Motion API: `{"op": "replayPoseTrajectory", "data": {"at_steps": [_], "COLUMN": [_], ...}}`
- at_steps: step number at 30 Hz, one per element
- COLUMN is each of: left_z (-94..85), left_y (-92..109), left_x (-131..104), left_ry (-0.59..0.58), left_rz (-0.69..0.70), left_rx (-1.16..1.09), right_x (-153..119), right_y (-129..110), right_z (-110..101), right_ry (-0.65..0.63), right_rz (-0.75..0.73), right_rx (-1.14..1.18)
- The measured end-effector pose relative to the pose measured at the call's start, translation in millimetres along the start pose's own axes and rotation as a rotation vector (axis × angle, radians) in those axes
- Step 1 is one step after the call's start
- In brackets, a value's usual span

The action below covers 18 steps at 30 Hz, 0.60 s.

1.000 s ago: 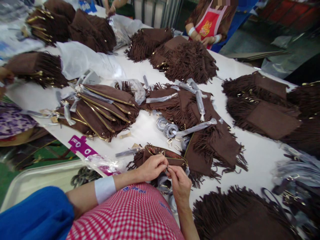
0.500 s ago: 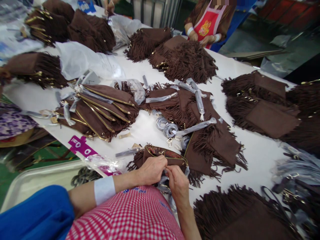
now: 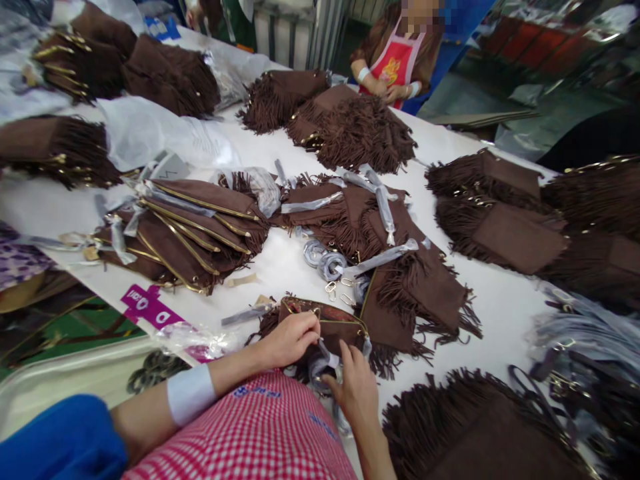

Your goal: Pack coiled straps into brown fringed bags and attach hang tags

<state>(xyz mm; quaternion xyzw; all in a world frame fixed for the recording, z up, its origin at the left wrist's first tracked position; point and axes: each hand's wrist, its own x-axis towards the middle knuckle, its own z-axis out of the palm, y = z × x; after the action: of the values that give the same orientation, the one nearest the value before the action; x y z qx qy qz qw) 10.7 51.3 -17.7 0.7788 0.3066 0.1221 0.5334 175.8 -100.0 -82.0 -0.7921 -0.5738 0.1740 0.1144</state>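
Nearest is the checked apron (image 3: 250, 433), with a fringed brown bag (image 3: 480, 433) at the lower right of the view. Above the apron, the left hand (image 3: 293, 339) bends over the near side of the open bag (image 3: 343, 332); its fingers are curled, thumb close to the index finger, and whether they pinch anything cannot be told. The right hand (image 3: 356, 383) has its fingers spread and the thumb well apart, with nothing gripped. Between the hands lies a wrapped coil (image 3: 319, 365), partly hidden. The open bag sits on the white table (image 3: 503, 333) just beyond the hands, its gold zip parted and a reddish lining showing.

To the left is a pale tray (image 3: 70, 379) holding dark rings (image 3: 155, 370), and above it a purple strip (image 3: 150, 307) at the table edge. Just past the open bag are metal links (image 3: 346, 295) and two strap coils (image 3: 330, 265). Overlapping bags (image 3: 440, 293) spread beside it on the right. Farther left lies a row of zipped bags (image 3: 195, 240), and behind that a white plastic sack (image 3: 165, 133). Beyond, fringed bags (image 3: 370, 130) are heaped, and a co-worker in a red apron (image 3: 397, 63) stands behind them, hands together.
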Motion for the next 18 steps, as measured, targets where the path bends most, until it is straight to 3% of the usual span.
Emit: {"op": "replayPoseTrajectory", "data": {"at_steps": [5,9,13,16,18], "left_z": [3.6,-4.1,-11.1,-3.6,5.1], "left_y": [2.9,5.5,-7.4,-24.5,-34.5], "left_x": [-4.2,-1.7,5.6,14.2,21.8], "left_ry": [-0.162,-0.178,-0.017,-0.065,-0.038], "left_rz": [0.152,0.188,0.007,-0.150,-0.146], "left_rx": [0.029,0.117,0.385,0.589,0.671], "right_x": [-4.5,-2.2,-6.5,-12.0,-15.5], "right_y": [-4.5,-7.4,12.5,29.8,36.4], "right_z": [21.6,18.1,-6.3,-26.3,-34.9], "right_ry": [-0.230,-0.277,-0.290,-0.331,-0.312], "right_rz": [-0.010,-0.047,-0.014,0.063,0.100], "right_rx": [-0.095,-0.035,0.201,0.481,0.540]}}
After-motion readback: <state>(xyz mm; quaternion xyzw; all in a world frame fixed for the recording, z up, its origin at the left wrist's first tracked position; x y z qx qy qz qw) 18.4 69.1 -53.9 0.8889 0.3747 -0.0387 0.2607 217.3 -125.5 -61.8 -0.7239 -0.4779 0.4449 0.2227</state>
